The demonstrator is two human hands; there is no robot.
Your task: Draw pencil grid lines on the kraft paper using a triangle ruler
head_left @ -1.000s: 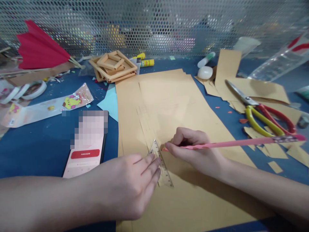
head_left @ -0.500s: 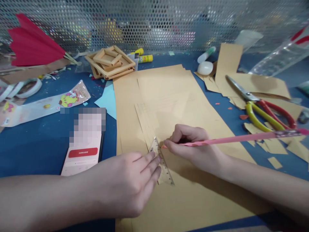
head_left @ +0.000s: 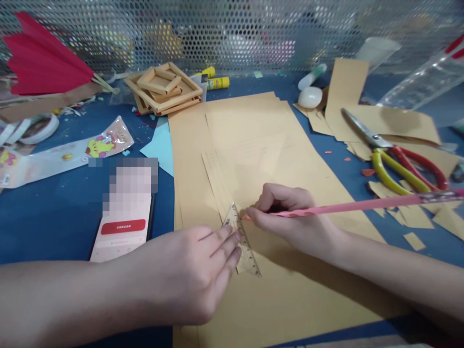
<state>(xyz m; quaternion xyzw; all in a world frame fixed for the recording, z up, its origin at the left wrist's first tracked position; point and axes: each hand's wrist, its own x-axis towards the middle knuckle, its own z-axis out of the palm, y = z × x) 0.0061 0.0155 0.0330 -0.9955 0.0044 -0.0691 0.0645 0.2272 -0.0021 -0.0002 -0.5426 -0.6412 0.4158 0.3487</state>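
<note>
Brown kraft paper sheets (head_left: 253,164) lie stacked before me, with faint pencil lines on the top one. On them rests a clear set square (head_left: 249,256). My left hand (head_left: 206,270) holds it down, fingers close together and pressed onto its left part; its thumb is hidden. Just right of the ruler's edge, my right hand (head_left: 286,212) pinches a pink pencil (head_left: 355,207) between thumb and fingers. The pencil slants, its tip close to the paper beside the ruler's upper part. I cannot tell whether the tip touches the sheet.
Left of the paper lies a phone (head_left: 123,232), near a plastic wrapper (head_left: 72,157) and tape rolls (head_left: 43,128). Behind are stacked wooden frames (head_left: 165,89), a glue stick (head_left: 218,83) and a red fan (head_left: 47,58). Scissors (head_left: 384,142) and paper scraps (head_left: 413,217) lie right.
Both hands, the set square and the pencil keep nearly the same places on the paper. The view has shifted slightly.
</note>
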